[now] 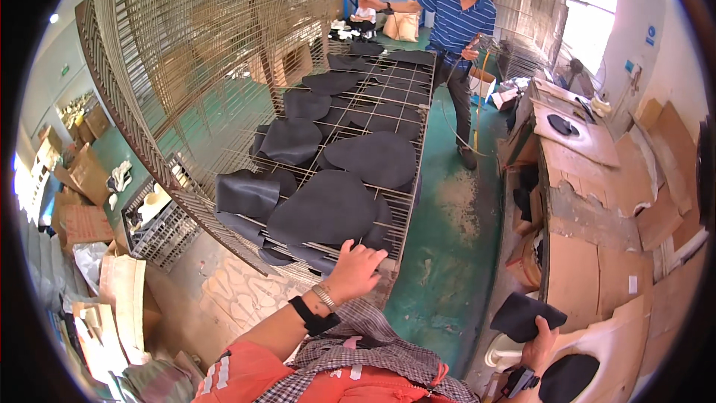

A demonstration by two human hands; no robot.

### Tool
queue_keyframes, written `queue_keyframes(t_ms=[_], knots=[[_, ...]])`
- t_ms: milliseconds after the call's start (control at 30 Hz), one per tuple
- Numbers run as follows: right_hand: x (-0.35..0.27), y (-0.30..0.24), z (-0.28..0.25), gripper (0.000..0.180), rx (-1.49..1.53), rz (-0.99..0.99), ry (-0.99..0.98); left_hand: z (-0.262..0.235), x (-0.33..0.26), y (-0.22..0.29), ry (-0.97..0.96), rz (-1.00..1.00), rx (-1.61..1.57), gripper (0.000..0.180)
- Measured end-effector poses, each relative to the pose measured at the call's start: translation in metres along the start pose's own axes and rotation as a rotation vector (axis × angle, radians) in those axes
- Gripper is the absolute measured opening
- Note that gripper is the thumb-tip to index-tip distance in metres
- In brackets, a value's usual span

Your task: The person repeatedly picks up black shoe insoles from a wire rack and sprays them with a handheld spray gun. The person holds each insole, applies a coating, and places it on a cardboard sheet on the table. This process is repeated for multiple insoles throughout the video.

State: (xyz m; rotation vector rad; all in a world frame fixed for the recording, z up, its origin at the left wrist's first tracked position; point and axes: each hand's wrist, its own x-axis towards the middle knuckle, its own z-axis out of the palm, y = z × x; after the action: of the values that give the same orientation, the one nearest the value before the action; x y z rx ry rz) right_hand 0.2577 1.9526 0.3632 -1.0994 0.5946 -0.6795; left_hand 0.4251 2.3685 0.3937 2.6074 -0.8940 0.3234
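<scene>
Your right hand [540, 345]: fingers pinched on edge of matte-black flat sheet piece [520, 316] | looks light, bendy; rim grip suits | your left hand [350, 275]: fingers spread, nothing clearly held | beyond left fingers: silver wire rack [406, 230], rounded black sheets [321, 209] | right fingers: beside brown cardboard-covered desk [578, 280] | green floor [446, 269] between

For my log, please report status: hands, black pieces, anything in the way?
Left hand at near end of rack; right hand holding black piece. More black pieces spread across rack. Co-worker beside far end.
</scene>
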Motion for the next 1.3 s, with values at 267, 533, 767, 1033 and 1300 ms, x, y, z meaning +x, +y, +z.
queue_keyframes(t_ms=[267,533,767,1033,1300], knots=[[0.106,-0.005,0.044,0.032,-0.242,0.021,-0.206,0.004,0.011,-0.009,-0.117,-0.085,0.007,0.032],[0.161,-0.025,0.119,0.034,-0.493,-0.058,-0.541,-0.020,0.032,0.007,-0.148,-0.149,-0.012,0.025],[0.178,-0.019,0.151,0.032,-0.461,-0.051,-0.697,-0.037,0.052,0.006,-0.323,-0.220,-0.098,0.016],[0.153,-0.024,0.187,0.049,-0.464,0.112,-0.966,-0.076,0.061,0.018,-0.201,-0.212,-0.185,0.018],[0.073,0.003,0.312,0.056,-0.094,0.165,-2.291,-0.134,0.070,0.029,-0.137,-0.222,-0.162,0.021]])
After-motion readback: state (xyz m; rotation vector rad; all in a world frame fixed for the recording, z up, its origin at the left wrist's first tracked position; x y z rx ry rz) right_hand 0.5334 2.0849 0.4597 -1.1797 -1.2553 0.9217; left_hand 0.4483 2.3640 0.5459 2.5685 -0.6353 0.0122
